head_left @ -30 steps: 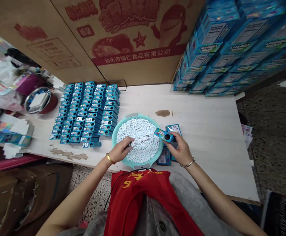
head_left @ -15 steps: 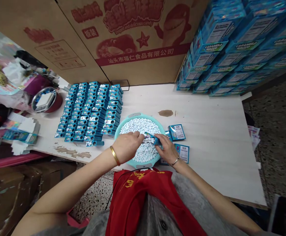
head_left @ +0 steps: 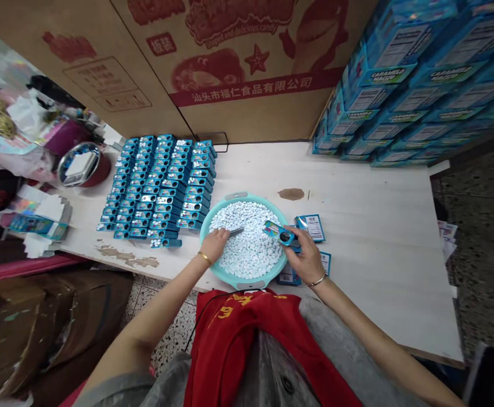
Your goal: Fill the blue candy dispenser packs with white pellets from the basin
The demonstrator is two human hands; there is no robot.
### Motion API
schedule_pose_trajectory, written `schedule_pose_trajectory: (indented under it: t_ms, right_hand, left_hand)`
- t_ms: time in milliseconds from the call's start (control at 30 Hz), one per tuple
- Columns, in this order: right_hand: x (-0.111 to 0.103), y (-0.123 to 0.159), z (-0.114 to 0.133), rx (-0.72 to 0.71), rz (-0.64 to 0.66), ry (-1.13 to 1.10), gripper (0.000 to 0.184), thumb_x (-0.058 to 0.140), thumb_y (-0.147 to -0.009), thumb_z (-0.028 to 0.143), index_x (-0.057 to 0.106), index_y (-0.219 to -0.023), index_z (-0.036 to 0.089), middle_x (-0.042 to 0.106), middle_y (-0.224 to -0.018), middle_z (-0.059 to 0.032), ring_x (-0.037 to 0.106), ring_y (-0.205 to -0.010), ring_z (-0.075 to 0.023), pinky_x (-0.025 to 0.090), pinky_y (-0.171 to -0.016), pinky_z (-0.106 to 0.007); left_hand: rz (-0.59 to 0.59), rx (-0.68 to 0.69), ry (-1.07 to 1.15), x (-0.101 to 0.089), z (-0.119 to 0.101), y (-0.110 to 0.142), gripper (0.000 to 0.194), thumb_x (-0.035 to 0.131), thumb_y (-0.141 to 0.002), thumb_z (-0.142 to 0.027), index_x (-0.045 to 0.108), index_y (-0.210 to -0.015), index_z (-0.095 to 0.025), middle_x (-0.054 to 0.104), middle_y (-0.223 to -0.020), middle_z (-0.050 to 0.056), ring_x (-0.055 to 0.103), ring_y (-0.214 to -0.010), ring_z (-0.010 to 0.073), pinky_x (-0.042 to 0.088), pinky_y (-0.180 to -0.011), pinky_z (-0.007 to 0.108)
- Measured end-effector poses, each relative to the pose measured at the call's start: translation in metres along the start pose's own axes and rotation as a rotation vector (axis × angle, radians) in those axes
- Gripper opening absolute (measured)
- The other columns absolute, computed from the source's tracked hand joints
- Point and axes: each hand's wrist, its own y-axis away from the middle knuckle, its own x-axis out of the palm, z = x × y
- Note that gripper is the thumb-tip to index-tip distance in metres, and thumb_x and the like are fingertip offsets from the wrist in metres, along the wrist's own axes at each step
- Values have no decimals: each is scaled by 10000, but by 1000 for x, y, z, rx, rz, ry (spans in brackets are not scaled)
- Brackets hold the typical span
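In my right hand is a small blue candy box, tilted over the right side of the basin, a round dark hole in its face. My left hand is closed around a small grey metal tool, perhaps a scoop, whose tip is against the candies. Small white candies fill the turquoise basin. Just right of the basin lie blue boxes, partly hidden behind my right hand. Rows of blue candy boxes with round holes stand left of the basin, several with white candies on top.
Large printed cartons wall off the back of the white table. Stacked blue display boxes rise at the back right. A metal bowl and a box with white flaps sit at the left.
My left hand has moved left and down from the small box to the candies, where the metal tool now shows. The box has shifted slightly right, and its hole has come into view.
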Motion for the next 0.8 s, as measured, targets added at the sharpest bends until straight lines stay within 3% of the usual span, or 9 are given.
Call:
schedule_pose_trajectory:
  t_ms: [67,167,267,367,467,567,700,800]
  right_hand:
    - [-4,0,-2,38,-34,3,373,563,-821,236,544,-1193,235,649,-1106,-79,606,-1044,-255,502,-910,-446]
    - [-8,2,-5,120,-82,-3,348,600,-826,314,553,-1160,229,650,-1093,-78,613,-1025,-251,499,-913,-439]
    - [-10,4,-7,215,-107,-41,366,629,-816,362,550,-1141,213,646,-1086,-86,621,-989,-244,500,-904,-432]
    - [-10,6,-7,274,-115,-94,380,643,-808,375,545,-1133,205,645,-1052,-78,631,-930,-227,517,-858,-404]
    - [-10,7,-6,270,-115,-90,369,636,-811,368,544,-1130,206,646,-1044,-73,628,-935,-228,514,-862,-405]
    - [-8,6,-6,200,-104,-23,345,607,-824,334,545,-1141,215,645,-1068,-82,614,-988,-248,500,-896,-432]
    - [2,5,-4,43,-42,61,356,530,-826,222,532,-1181,213,638,-1101,-103,589,-1041,-275,494,-907,-474]
    - [12,3,1,-57,17,80,432,492,-799,144,505,-1226,205,627,-1147,-112,573,-1082,-280,487,-932,-496]
  left_hand:
    - [13,43,97,27,-15,-13,378,306,-903,-43,487,-1218,-146,544,-1183,126,514,-1109,229,440,-950,385]
    - [21,120,195,49,-45,-22,407,369,-875,-42,458,-1255,-157,528,-1244,124,507,-1139,226,445,-952,364]
    - [32,168,252,56,-59,-20,412,415,-861,-71,446,-1263,-160,550,-1233,111,534,-1118,212,458,-938,331]
    - [25,192,405,53,-52,-10,382,424,-882,-135,431,-1262,-164,557,-1221,111,563,-1075,208,465,-935,343]
    - [-45,256,602,35,-36,6,337,424,-914,-230,426,-1241,-151,551,-1208,125,561,-1078,214,460,-948,367]
    - [-143,340,652,-2,-23,26,308,401,-938,-275,436,-1218,-150,562,-1169,125,550,-1088,207,456,-949,366]
    - [-198,409,556,-61,-18,47,279,400,-939,-248,450,-1197,-157,575,-1133,117,554,-1059,198,466,-923,361]
    - [-160,412,391,-97,-25,52,267,410,-924,-201,467,-1180,-150,581,-1120,113,562,-1043,205,476,-907,364]
